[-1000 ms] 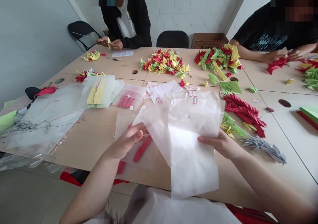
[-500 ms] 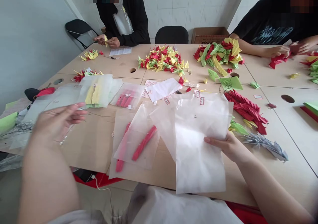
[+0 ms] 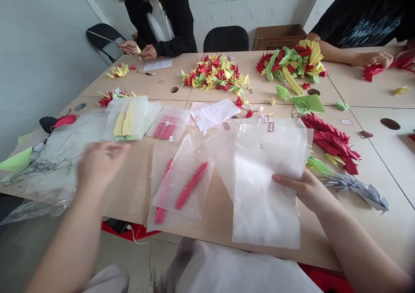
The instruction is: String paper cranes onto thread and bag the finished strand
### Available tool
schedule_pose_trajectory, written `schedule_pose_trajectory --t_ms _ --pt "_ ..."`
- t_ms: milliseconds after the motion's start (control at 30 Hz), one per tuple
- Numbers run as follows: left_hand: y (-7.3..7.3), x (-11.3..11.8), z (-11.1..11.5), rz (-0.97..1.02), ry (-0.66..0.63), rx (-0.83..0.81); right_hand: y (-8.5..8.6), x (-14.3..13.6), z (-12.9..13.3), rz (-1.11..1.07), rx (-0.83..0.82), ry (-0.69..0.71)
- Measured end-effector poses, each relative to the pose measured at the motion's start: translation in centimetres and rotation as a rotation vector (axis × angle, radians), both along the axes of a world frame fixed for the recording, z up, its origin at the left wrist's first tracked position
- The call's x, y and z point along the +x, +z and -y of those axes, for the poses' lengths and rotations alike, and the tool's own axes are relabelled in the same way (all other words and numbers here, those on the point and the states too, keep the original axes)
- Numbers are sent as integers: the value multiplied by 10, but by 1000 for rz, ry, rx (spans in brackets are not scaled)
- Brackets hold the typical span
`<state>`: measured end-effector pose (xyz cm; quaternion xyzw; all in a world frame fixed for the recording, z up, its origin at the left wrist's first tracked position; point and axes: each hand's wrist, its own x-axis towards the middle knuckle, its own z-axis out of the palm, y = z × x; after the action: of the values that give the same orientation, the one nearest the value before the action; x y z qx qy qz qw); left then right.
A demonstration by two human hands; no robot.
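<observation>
My right hand [image 3: 311,189] grips the right edge of a frosted translucent bag [image 3: 266,198], thumb on its front. The bag has a small red label [image 3: 270,127] near its top; another frosted bag [image 3: 222,150] fans out behind it on the left. Over the left of the table, my left hand [image 3: 100,163] is blurred, its fingers pinched together with a small dark bit at the tips that I cannot make out. Between my hands lie two overlapping frosted bags [image 3: 194,206] holding folded red paper strands [image 3: 191,185].
Flat bags [image 3: 65,150] and tangled dark thread [image 3: 42,165] lie at left. Packed bags [image 3: 139,115], white paper [image 3: 215,113] and a paper crane pile [image 3: 212,74] sit farther back. Crane strings [image 3: 333,143] lie at right. Two co-workers [image 3: 171,20] [image 3: 369,20] handle folded paper opposite.
My left hand has moved right and slightly down, its fingers now closer together. The right hand still holds the bag. The view has shifted slightly.
</observation>
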<state>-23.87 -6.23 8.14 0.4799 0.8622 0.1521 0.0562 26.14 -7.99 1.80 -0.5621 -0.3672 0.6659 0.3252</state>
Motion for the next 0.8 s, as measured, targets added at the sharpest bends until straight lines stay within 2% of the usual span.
schedule_pose_trajectory --t_ms 67,133,200,267,333,467,567,633,700,800 --pt "-22 48 19 -19 -258 -170 -1 1 -2 -9 -27 -43" --pt "-40 80 34 -17 -310 -213 -1 2 -3 -19 -38 -76" --pt "-52 96 47 58 -335 -177 0 2 -3 -27 -34 -97" --pt "-56 97 60 180 -298 -102 0 1 -3 -36 -27 -108" --pt "-56 92 74 253 -177 -81 1 0 -2 -47 -28 -107" --pt "-57 81 93 143 55 -170 3 -2 -1 -47 -36 -92" --pt "-60 82 92 188 180 -248 1 -4 -1 -46 -28 -80" --pt "-62 84 86 255 183 -299 -1 -7 -1 -51 -25 -73" --pt "-62 85 82 301 135 -341 -2 -11 0 -62 -37 -59" --pt "-61 84 80 309 75 -326 -2 -20 1 -99 -73 -37"
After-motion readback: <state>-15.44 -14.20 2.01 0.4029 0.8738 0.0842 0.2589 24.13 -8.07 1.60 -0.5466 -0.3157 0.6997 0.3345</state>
